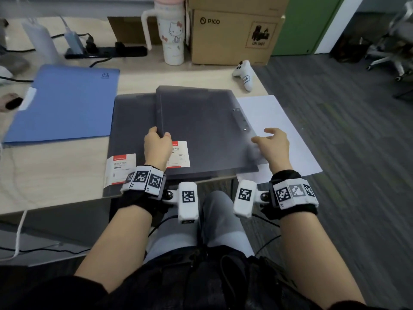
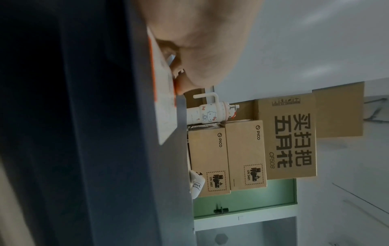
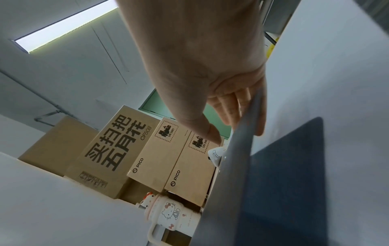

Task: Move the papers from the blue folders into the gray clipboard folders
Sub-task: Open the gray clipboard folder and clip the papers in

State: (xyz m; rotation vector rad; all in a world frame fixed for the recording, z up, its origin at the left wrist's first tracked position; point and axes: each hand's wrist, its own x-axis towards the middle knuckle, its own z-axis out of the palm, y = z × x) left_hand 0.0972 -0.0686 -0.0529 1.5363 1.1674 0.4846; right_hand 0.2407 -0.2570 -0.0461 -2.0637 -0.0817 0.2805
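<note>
Two gray clipboard folders overlap mid-desk in the head view: the lower gray folder (image 1: pixel 131 130) and the upper gray folder (image 1: pixel 196 121), each with a white-and-red label. My left hand (image 1: pixel 159 134) grips the upper folder's left edge, its fingers curled by the label (image 2: pixel 164 108). My right hand (image 1: pixel 261 135) lies at that folder's right edge. Its straight fingers (image 3: pixel 233 106) sit behind the gray cover (image 3: pixel 231 183), and the thumb stands apart. A white paper (image 1: pixel 274 130) lies under that edge and overhangs the desk. The closed blue folder (image 1: pixel 62 104) lies at the left.
At the back of the desk stand a cat-print tumbler (image 1: pixel 172 36), PICO cardboard boxes (image 1: pixel 234 34) and a power strip (image 1: pixel 107 52). A white controller (image 1: pixel 243 74) lies near the desk's right corner. An office chair (image 1: pixel 393 50) stands on the carpet at the right.
</note>
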